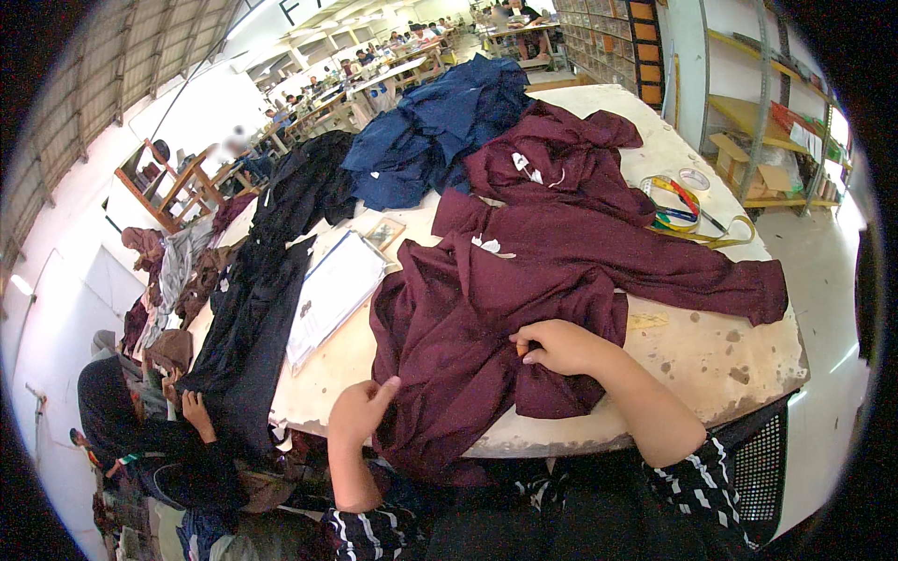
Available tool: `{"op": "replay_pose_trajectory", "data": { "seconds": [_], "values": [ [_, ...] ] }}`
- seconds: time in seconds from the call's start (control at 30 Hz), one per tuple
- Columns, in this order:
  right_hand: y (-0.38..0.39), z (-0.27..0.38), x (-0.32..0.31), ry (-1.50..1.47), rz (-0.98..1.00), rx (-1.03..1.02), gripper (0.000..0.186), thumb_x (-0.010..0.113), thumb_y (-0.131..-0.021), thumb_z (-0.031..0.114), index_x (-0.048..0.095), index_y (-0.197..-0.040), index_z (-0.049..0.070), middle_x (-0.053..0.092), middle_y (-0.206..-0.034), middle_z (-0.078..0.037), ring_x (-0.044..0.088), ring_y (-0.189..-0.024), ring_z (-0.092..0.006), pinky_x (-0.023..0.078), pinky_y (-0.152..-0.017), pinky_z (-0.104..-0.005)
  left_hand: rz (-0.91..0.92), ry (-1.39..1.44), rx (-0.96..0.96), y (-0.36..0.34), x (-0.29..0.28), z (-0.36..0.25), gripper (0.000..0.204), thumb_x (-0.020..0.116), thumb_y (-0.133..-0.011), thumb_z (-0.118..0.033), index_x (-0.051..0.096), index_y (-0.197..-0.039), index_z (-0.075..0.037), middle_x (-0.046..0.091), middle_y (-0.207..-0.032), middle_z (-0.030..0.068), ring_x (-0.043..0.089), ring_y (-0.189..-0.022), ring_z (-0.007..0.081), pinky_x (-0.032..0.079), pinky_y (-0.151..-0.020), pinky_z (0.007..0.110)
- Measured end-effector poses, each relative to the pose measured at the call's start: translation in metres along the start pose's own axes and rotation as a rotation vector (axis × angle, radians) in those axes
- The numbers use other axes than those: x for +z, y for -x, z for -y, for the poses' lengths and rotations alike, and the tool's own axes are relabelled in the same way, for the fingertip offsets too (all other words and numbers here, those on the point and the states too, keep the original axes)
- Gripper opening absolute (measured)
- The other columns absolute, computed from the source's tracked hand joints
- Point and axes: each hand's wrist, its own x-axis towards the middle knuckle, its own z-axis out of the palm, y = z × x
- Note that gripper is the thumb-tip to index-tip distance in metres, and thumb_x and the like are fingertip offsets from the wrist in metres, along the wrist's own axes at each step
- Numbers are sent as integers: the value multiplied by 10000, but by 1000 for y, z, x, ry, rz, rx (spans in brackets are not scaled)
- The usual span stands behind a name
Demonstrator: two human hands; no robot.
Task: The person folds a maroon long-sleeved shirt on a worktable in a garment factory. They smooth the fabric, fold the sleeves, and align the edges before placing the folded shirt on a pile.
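Note:
A maroon long-sleeved garment (449, 327) lies spread and rumpled over the near part of the table, its lower edge hanging past the table's front. My left hand (357, 411) grips its left edge, thumb on top of the cloth and the other fingers mostly hidden. Over the middle of the same cloth, my right hand (561, 346) is closed, with a small orange bit showing at the fingertips; what it is I cannot make out. A white label (491, 246) shows near the garment's neck.
Another bunched maroon garment (552, 154), a blue pile (440, 122) and black garments (253, 299) lie farther off. Papers (337, 294) rest left of my work; a yellow measuring tape (739, 234) lies right. A co-worker (131, 421) handles black cloth at left. Shelves (767, 122) stand far right.

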Motion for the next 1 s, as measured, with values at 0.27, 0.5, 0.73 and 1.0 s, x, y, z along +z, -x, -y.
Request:
{"op": "replay_pose_trajectory", "data": {
  "seconds": [0.27,0.5,0.73,1.0],
  "values": [
    [-1,1,-2,-33,20,19,146,637,-764,92,577,-881,27,634,-959,-146,587,-953,-310,458,-789,-385,-471,359,431,33,24,-19,203,719,-701,-63,525,-721,-4,513,-647,90,495,-587,162,401,-534,294],
    [-2,2,1,-50,19,-37,159,641,-776,117,585,-901,35,638,-936,-131,597,-919,-311,460,-795,-382,-351,517,311,22,32,3,202,635,-720,23,458,-774,-60,488,-724,30,476,-675,135,381,-628,231],
    [-1,14,-2,-59,-26,-123,150,659,-753,98,595,-875,41,619,-954,-120,585,-943,-294,458,-799,-372,-361,1042,304,35,21,10,201,636,-762,28,501,-888,-49,492,-767,-32,469,-713,56,380,-658,206],
    [6,113,17,-162,-245,-549,138,717,-717,187,699,-851,160,578,-759,-2,566,-756,-189,400,-704,-318,-419,710,508,64,26,-37,134,693,-690,22,601,-784,-6,616,-764,67,575,-733,131,451,-694,245]
  ]
}}
